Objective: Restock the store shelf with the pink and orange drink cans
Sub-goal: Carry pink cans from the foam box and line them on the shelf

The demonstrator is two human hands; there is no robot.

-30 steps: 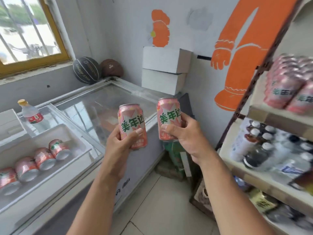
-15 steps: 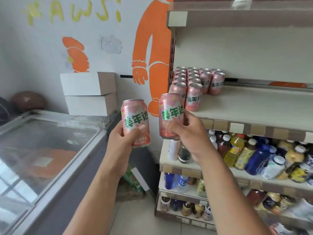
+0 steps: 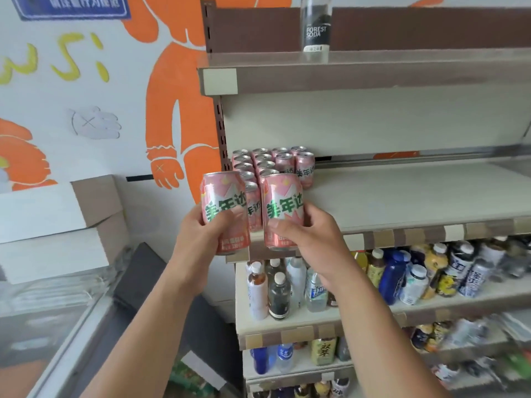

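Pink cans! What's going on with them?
A person is stocking a shop shelf. The left hand grips one pink can and the right hand grips another pink can, both upright, held up in front of the shelf. A group of the same cans already stands at the shelf's left end. The two held cans are not set down yet. Bottles fill the shelf below.
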